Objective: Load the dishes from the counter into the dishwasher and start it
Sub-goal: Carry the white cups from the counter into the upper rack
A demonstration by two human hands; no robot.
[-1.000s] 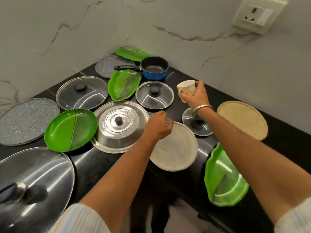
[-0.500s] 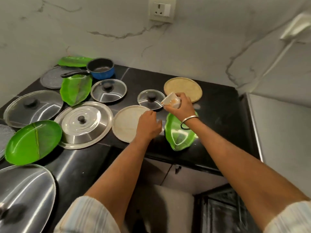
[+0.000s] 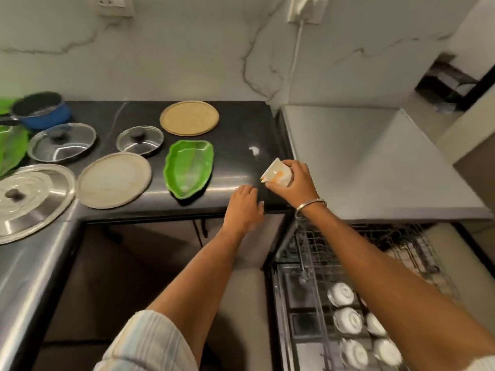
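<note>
Most of the dishes still lay on the counter point(image 3: 241, 124): a steel lid point(image 3: 29, 199) at far left, then two glass lids, a pale plate point(image 3: 113, 179), a green leaf dish point(image 3: 188, 168) and a tan plate point(image 3: 189, 117). The left hand point(image 3: 245, 207) hovered loose and held nothing at the counter's near edge, while the right hand point(image 3: 293, 183) clasped a white cup point(image 3: 276, 174), tilted, just above the counter's right end. Further right, the dishwasher rack point(image 3: 334, 277) stood pulled out with several white cups already in it, so loading looked well short of done and starting had yet to come.

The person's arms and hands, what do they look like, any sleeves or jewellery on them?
Both forearms are bare. The left arm has a light, finely striped sleeve pushed up near the elbow; a sliver of similar pale fabric shows at the right arm's lower edge. The right hand has a thin silver bangle at the wrist. The left hand wears nothing visible.
</note>
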